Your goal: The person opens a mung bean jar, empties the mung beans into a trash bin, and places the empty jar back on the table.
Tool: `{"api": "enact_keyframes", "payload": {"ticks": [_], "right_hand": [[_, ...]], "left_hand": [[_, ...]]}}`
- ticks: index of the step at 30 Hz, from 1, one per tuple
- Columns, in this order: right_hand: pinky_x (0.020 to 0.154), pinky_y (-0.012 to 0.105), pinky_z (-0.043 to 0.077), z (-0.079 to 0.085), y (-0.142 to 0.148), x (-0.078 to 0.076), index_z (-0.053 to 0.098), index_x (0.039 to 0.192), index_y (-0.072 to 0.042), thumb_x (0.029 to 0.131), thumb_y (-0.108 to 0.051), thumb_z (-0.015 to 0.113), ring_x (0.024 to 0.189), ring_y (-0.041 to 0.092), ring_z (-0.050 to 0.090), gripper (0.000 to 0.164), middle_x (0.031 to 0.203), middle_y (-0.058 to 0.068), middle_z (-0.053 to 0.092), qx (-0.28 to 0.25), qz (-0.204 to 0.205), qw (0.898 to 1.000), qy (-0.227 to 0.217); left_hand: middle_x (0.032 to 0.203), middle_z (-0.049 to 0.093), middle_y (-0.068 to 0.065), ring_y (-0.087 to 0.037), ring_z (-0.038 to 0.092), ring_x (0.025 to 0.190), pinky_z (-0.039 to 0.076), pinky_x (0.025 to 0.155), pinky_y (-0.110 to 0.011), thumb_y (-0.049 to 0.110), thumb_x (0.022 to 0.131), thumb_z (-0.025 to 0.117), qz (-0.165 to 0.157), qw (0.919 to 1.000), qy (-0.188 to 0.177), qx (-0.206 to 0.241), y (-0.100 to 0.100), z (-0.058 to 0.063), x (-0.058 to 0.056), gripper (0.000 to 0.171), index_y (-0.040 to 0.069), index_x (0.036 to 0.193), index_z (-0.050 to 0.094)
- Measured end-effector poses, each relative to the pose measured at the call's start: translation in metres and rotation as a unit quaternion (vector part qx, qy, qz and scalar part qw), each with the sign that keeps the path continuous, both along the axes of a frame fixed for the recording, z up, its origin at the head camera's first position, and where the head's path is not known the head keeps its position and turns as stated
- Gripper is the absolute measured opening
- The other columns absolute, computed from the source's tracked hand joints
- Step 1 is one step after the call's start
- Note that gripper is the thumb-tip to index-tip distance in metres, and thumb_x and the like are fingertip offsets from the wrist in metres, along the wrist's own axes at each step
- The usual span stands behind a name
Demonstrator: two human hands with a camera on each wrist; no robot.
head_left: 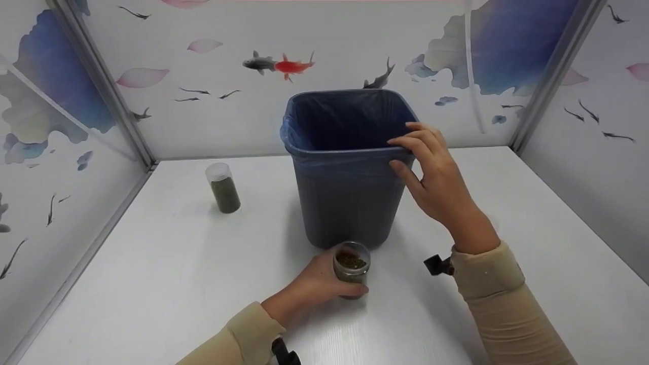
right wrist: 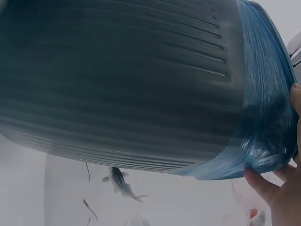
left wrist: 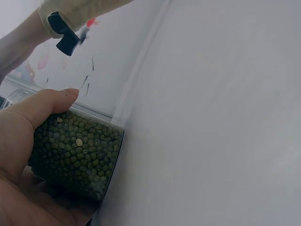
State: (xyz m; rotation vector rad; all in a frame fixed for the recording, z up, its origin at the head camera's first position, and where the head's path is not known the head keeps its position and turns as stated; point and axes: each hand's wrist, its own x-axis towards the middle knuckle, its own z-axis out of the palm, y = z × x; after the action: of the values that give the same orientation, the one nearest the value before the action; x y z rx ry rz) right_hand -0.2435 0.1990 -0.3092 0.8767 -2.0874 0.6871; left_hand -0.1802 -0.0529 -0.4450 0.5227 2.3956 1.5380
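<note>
My left hand grips a clear jar near the front of the table, thumb and fingers around its sides. The jar stands upright with its open mouth facing up. In the left wrist view, green mung beans show through its wall. Behind it stands a dark grey trash can, lined with a blue plastic bag folded over the rim. My right hand touches the can's right front corner, fingers loosely spread over the rim and thumb outside. In the right wrist view, the thumb lies against the bag.
A second clear container, mostly full of something green, stands on the white table left of the can. Printed panels with fish and petals wall in the back and sides, joined by metal posts.
</note>
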Motion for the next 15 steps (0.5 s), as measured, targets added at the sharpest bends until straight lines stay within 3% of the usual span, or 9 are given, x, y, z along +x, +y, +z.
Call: {"api": "enact_keyframes", "payload": {"ticks": [7,15], "right_hand": [[0.122,0.054,0.034,-0.005,-0.007,-0.001,0.062,0.122,-0.001,0.109,-0.015,0.063,0.15,0.033,0.042,0.019,0.124,0.019,0.059,-0.027,-0.008,0.999,0.016],[0.121,0.054,0.036,-0.008,-0.011,-0.004,0.061,0.12,0.001,0.108,-0.013,0.065,0.149,0.035,0.042,0.019,0.127,0.022,0.058,-0.043,-0.012,0.999,0.024]], "left_hand": [[0.127,0.068,-0.002,-0.02,0.062,0.121,0.047,0.108,-0.044,0.024,0.075,0.097,0.008,0.9998,0.014,0.008,0.0,0.003,0.002,0.082,0.006,0.145,0.058],[0.13,0.066,-0.002,-0.021,0.061,0.123,0.048,0.107,-0.046,0.031,0.078,0.095,0.022,0.9989,0.041,0.006,-0.008,0.026,0.002,0.081,0.008,0.146,0.058]]}}
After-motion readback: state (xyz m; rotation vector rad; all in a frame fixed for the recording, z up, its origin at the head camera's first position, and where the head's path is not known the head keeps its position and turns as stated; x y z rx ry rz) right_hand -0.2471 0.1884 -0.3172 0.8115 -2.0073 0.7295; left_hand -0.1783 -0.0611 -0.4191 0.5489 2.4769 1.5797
